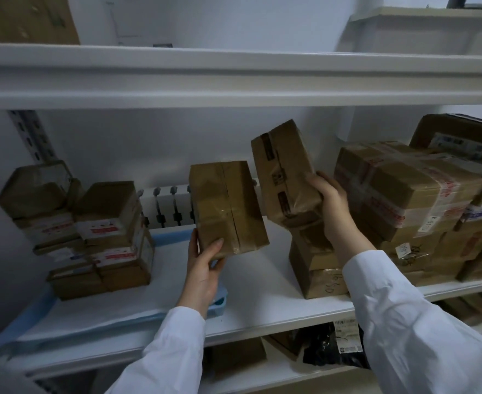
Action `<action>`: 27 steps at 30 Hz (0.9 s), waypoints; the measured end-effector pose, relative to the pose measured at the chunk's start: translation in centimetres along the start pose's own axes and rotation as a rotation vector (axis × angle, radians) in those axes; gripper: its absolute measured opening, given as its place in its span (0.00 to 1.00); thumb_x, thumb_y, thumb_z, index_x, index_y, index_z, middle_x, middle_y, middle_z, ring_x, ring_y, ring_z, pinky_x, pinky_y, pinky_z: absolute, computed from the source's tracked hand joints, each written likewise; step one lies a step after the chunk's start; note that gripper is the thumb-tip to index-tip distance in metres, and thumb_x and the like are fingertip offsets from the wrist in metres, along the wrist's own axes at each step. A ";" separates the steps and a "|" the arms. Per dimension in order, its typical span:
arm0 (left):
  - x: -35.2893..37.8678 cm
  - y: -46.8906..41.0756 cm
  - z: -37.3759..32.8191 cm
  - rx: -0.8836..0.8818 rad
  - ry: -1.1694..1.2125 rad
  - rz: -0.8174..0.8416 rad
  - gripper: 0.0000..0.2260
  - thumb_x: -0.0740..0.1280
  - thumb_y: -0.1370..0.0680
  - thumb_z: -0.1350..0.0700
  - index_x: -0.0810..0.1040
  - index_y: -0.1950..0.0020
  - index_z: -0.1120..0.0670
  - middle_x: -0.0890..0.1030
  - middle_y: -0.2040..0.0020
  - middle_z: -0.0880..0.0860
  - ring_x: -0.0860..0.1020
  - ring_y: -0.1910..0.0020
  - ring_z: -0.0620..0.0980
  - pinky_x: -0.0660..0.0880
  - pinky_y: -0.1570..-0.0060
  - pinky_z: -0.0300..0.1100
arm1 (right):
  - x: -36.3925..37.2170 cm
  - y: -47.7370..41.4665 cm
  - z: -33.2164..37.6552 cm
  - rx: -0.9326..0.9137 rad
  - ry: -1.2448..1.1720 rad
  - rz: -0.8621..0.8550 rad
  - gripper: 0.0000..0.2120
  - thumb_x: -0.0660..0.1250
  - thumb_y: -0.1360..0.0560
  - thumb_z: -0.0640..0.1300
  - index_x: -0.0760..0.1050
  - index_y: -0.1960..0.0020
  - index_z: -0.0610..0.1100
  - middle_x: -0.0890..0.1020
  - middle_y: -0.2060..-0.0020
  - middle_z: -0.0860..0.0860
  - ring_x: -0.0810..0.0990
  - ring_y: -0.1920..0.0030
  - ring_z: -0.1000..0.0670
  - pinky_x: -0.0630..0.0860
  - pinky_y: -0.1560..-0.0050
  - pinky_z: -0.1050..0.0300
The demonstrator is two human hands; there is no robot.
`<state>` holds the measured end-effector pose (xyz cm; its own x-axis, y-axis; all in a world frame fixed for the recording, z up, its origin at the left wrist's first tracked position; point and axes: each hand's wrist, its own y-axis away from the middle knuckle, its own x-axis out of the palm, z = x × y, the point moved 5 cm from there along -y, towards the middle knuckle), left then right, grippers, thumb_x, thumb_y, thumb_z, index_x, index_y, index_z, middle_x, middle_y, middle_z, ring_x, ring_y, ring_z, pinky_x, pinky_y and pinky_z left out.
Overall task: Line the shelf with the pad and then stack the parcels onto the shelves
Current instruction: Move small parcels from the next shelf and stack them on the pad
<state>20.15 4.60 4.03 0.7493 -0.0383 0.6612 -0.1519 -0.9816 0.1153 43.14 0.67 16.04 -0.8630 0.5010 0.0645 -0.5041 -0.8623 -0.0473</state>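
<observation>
We hold two parcels above the white metal shelf (262, 317). Our left hand (203, 268) has its grip closed under a brown tape-wrapped cardboard parcel (228, 206). Our right hand (330, 206) grips a second, tilted brown taped parcel (285, 169) by its lower end. The blue-edged white pad (92, 314) covers the shelf's left part and carries two stacks of small brown boxes (103, 237). We judge it best to lower one parcel at a time, flat and square on the pad beside those stacks. The shelf's right end holds a heap of larger taped cartons (404, 200), beyond the pad's visible edge.
</observation>
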 end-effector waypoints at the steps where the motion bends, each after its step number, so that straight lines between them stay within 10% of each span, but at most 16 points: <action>1: -0.3 0.0 -0.1 -0.004 0.008 -0.008 0.32 0.69 0.29 0.61 0.64 0.28 0.47 0.74 0.33 0.53 0.73 0.36 0.57 0.67 0.34 0.55 | 0.5 0.1 0.0 0.033 -0.041 0.019 0.32 0.68 0.35 0.60 0.72 0.35 0.46 0.81 0.44 0.45 0.81 0.46 0.42 0.76 0.40 0.45; 5: -1.9 0.4 -0.7 -0.045 0.027 -0.077 0.31 0.69 0.29 0.59 0.63 0.28 0.51 0.75 0.35 0.55 0.74 0.39 0.56 0.71 0.38 0.52 | 3.2 0.8 -0.2 0.148 -0.227 0.119 0.12 0.62 0.24 0.54 0.74 0.49 0.47 0.82 0.53 0.46 0.81 0.53 0.44 0.77 0.47 0.50; 11: -4.9 1.0 -2.5 -0.091 0.127 -0.235 0.04 0.66 0.23 0.58 0.74 0.49 0.53 0.79 0.49 0.54 0.76 0.47 0.53 0.70 0.37 0.50 | 7.6 1.7 -1.8 0.225 -0.322 0.238 0.15 0.58 0.22 0.56 0.74 0.47 0.46 0.83 0.56 0.48 0.82 0.55 0.46 0.76 0.54 0.53; 17: -7.9 0.9 -3.6 -0.080 0.145 -0.367 0.22 0.69 0.26 0.54 0.69 0.33 0.51 0.76 0.41 0.55 0.74 0.42 0.56 0.71 0.38 0.51 | 11.2 1.9 -3.1 0.278 -0.311 0.327 0.14 0.58 0.22 0.55 0.77 0.50 0.47 0.84 0.59 0.48 0.82 0.59 0.47 0.76 0.59 0.55; 27: -10.2 -0.5 -3.4 -0.240 0.040 -0.399 0.17 0.65 0.23 0.52 0.72 0.36 0.52 0.74 0.34 0.60 0.72 0.36 0.62 0.66 0.34 0.61 | 15.0 1.4 -4.8 0.282 -0.246 0.349 0.17 0.62 0.23 0.54 0.76 0.40 0.46 0.84 0.48 0.44 0.83 0.51 0.43 0.78 0.47 0.50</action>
<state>10.36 6.15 -0.22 0.7545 0.3458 0.5578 -0.0051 -0.8468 0.5319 29.35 7.35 12.18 -0.9281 0.1770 0.3274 -0.1297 -0.9784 0.1611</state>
